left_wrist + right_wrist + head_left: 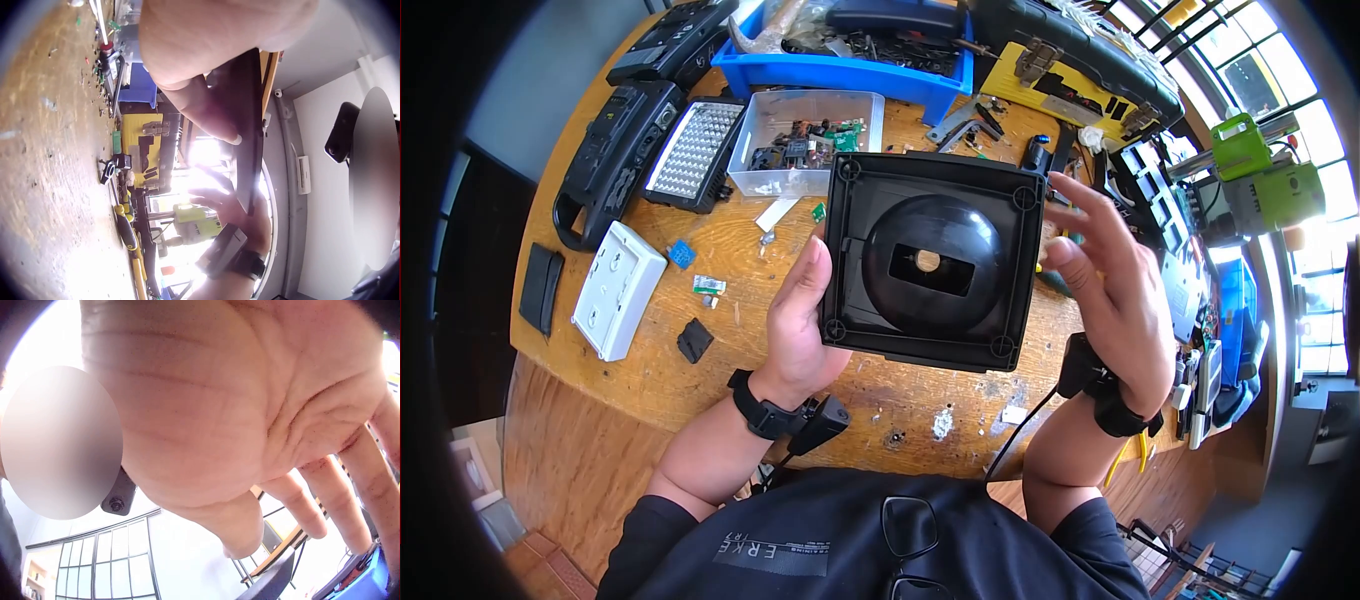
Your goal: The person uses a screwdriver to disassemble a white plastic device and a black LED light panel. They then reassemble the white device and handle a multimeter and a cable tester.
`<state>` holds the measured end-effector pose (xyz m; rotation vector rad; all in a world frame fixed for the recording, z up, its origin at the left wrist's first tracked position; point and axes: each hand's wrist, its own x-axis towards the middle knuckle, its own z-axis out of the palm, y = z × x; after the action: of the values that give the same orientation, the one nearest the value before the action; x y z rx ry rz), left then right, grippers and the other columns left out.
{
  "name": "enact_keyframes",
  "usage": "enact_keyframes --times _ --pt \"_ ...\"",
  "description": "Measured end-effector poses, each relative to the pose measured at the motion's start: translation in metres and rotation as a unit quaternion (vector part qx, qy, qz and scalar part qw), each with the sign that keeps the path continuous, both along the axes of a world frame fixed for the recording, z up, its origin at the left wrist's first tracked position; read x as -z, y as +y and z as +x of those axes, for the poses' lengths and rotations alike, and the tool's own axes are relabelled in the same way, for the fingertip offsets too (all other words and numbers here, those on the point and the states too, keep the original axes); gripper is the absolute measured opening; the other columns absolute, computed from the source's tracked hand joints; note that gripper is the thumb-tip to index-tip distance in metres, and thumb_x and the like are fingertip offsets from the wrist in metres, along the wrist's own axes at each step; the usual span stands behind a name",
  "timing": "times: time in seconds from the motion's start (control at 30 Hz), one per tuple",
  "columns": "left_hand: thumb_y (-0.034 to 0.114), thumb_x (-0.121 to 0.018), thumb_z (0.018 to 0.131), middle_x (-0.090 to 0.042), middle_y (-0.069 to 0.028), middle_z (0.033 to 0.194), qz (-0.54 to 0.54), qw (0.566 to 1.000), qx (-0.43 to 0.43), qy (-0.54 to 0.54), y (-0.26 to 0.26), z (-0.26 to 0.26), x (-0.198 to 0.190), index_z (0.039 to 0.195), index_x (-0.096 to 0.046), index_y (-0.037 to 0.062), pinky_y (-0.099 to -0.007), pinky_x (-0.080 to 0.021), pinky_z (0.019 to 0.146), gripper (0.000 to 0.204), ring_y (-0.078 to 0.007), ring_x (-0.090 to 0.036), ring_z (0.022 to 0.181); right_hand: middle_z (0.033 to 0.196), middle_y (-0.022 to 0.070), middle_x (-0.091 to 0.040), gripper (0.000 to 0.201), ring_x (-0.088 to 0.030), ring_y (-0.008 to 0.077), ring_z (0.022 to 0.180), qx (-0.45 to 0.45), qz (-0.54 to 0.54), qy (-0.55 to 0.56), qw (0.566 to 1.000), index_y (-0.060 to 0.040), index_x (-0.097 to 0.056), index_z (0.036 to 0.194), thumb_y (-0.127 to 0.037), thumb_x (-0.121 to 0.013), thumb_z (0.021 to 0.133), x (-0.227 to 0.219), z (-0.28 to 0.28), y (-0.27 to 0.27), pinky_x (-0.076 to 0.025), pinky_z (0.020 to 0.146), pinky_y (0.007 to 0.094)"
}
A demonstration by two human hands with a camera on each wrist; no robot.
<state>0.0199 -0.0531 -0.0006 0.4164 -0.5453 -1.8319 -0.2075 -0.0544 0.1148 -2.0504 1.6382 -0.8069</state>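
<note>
A square black plastic housing (855, 270) is held up above the workbench. Its inner side shows a round black dome (930, 220) with a rectangular slot and a hole in the middle, and a screw boss at each corner. My left hand (798, 310) grips the left edge, thumb along the near face and fingers hidden behind it. Seen from the left wrist, the housing (250, 112) appears edge-on. At the right edge my right hand (1125, 290) is spread, fingers extended near the upper corner. The right wrist view shows its palm (219, 406) and loosely bent fingers.
A clear plastic bin (785, 180) with circuit boards stands behind the housing, before a blue tray (840, 75). An LED light panel (695, 150) and a white plastic casing (618, 290) lie left. A yellow-black toolbox (1060, 85) is at the back, a green drill-like machine (1260, 180) at right.
</note>
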Motion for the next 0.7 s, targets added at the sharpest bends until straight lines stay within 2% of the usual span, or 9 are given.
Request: enact_keyframes --times 0.03,0.1,0.17,0.2,0.23,0.3,0.53,0.7 --pt "0.032 -0.037 0.102 -0.050 -0.0119 0.133 -0.012 1.000 0.001 -0.007 -0.0004 0.0003 0.0001 0.139 -0.035 0.0027 -0.0363 -0.044 0.102 0.047 -0.0208 -0.052 0.120 0.092 0.0188 -0.068 0.042 -0.069 0.0304 0.078 0.001 0.027 -0.022 0.999 -0.0012 -0.050 0.126 -0.018 -0.063 0.090 0.0018 0.0016 -0.0001 -0.052 0.069 0.0361" --pt "0.029 -0.041 0.102 -0.051 -0.0110 0.132 -0.023 1.000 0.001 -0.014 0.0007 -0.0001 -0.0003 0.139 -0.036 0.0029 -0.0350 -0.044 0.101 0.046 -0.0196 -0.053 0.120 0.092 0.0205 -0.068 0.050 -0.069 0.0321 0.078 -0.024 0.035 0.006 0.999 0.0006 -0.046 0.131 -0.022 -0.064 0.090 0.0015 0.0044 -0.0005 -0.053 0.067 0.0375" --pt "0.019 -0.052 0.098 -0.053 -0.0092 0.129 -0.062 0.992 -0.042 -0.103 0.0046 -0.0027 -0.0019 0.139 -0.036 0.0033 -0.0316 -0.044 0.099 0.047 -0.0163 -0.053 0.117 0.091 0.0207 -0.068 0.053 -0.069 0.0328 0.079 -0.036 -0.003 0.062 0.997 0.0017 -0.046 0.131 -0.025 -0.064 0.089 0.0058 0.0069 -0.0003 -0.053 0.068 0.0381" --pt "0.009 -0.059 0.093 -0.055 -0.0074 0.126 -0.050 0.992 -0.052 -0.105 0.0041 -0.0036 -0.0021 0.138 -0.037 0.0032 -0.0291 -0.042 0.099 0.050 -0.0133 -0.053 0.114 0.090 0.0198 -0.068 0.055 -0.068 0.0334 0.079 -0.053 -0.006 0.063 0.997 0.0027 -0.045 0.131 -0.027 -0.064 0.089 0.0081 0.0055 -0.0016 -0.053 0.069 0.0385" --pt "0.009 -0.059 0.093 -0.055 -0.0074 0.126 -0.050 0.992 -0.052 -0.105 0.0037 -0.0040 -0.0018 0.138 -0.037 0.0032 -0.0291 -0.042 0.099 0.050 -0.0133 -0.053 0.114 0.090 0.0198 -0.068 0.055 -0.068 0.0334 0.079 -0.053 -0.006 0.063 0.997 0.0027 -0.045 0.131 -0.027 -0.064 0.089 0.0087 0.0058 -0.0021 -0.053 0.069 0.0385" --pt "0.009 -0.061 0.092 -0.055 -0.0071 0.125 -0.100 0.975 -0.074 -0.186 0.0032 -0.0051 -0.0006 0.136 -0.038 0.0027 -0.0285 -0.041 0.099 0.050 -0.0129 -0.053 0.113 0.087 0.0193 -0.068 0.059 -0.068 0.0336 0.080 -0.062 0.008 0.051 0.997 0.0030 -0.042 0.133 -0.028 -0.066 0.088 0.0094 0.0065 -0.0024 -0.053 0.069 0.0383" --pt "0.011 -0.064 0.091 -0.053 -0.0079 0.126 -0.151 0.959 -0.096 -0.219 0.0032 -0.0064 0.0014 0.135 -0.037 0.0017 -0.0295 -0.040 0.100 0.052 -0.0141 -0.052 0.114 0.085 0.0189 -0.068 0.065 -0.068 0.0339 0.079 -0.061 -0.001 0.058 0.996 0.0034 -0.039 0.134 -0.030 -0.068 0.086 0.0065 0.0089 -0.0019 -0.053 0.069 0.0376" --pt "0.012 -0.065 0.091 -0.053 -0.0091 0.126 -0.161 0.954 -0.104 -0.231 0.0034 -0.0066 0.0005 0.136 -0.035 0.0015 -0.0299 -0.040 0.100 0.055 -0.0150 -0.052 0.115 0.084 0.0185 -0.069 0.059 -0.068 0.0340 0.078 -0.060 -0.019 0.046 0.997 0.0019 -0.042 0.131 -0.027 -0.068 0.086 0.0080 0.0080 -0.0025 -0.053 0.068 0.0377"
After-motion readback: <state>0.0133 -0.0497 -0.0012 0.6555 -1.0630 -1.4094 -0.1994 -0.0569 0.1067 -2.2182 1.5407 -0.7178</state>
